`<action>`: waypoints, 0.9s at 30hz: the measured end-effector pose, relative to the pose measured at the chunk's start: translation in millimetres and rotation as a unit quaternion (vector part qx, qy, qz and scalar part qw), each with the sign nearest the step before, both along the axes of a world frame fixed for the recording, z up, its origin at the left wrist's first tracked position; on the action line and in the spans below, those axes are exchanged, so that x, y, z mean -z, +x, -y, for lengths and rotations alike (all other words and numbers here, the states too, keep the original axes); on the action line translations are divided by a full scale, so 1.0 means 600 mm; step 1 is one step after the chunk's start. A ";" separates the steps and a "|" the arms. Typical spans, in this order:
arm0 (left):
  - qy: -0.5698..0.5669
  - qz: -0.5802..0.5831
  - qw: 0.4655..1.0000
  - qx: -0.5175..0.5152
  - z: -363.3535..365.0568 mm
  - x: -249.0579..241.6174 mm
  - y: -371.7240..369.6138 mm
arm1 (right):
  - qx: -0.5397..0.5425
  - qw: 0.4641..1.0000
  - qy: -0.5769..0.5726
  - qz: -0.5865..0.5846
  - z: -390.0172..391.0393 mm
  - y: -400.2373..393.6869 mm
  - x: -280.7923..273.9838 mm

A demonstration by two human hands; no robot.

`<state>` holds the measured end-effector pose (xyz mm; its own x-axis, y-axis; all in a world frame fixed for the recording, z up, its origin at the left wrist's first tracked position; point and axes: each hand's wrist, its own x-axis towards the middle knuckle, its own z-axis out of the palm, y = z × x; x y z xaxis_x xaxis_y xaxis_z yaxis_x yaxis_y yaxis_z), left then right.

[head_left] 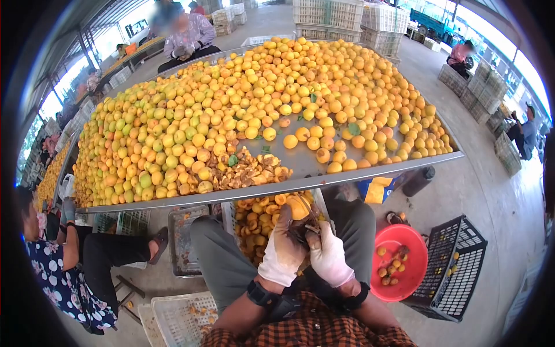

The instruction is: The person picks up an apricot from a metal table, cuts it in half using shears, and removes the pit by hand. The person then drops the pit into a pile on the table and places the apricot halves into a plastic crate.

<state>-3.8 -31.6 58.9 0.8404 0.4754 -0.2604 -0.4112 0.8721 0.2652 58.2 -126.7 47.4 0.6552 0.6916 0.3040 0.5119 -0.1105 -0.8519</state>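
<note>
My left hand (282, 252), in a white glove with brown-stained fingers, is closed around an orange apricot (299, 206). Close against it is my right hand (332, 254), also gloved, its fingers closed at the lower side of the fruit. Whatever lies in those fingers is too small and dark to make out. Both hands are above a crate of split apricot halves (254, 228) between my knees. Beyond them, a metal-rimmed table (277, 189) carries a large heap of whole apricots (191, 124). Brown apricot pits (245, 173) lie in a pile by its near edge.
To the right stand a red basin (413, 246) with several fruits and a black plastic crate (469, 266). A metal tray (180, 254) and a white crate (173, 315) sit at left. A co-worker (69, 254) sits at left, another person (188, 37) across the table.
</note>
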 end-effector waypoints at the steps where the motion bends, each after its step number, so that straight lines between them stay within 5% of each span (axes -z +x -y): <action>1: -0.001 -0.001 1.000 0.001 0.002 -0.002 0.001 | 0.001 1.000 -0.001 -0.001 0.002 0.000 0.001; 27: 0.056 -0.066 0.996 0.006 0.022 0.015 0.014 | 0.039 0.998 -0.022 -0.053 0.019 -0.006 0.026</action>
<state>4.3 -44.6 49.9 0.8084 0.4973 -0.3149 -0.3555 0.8388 0.4123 54.5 -138.0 31.7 0.7345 0.6485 0.1998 0.4073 -0.1858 -0.8942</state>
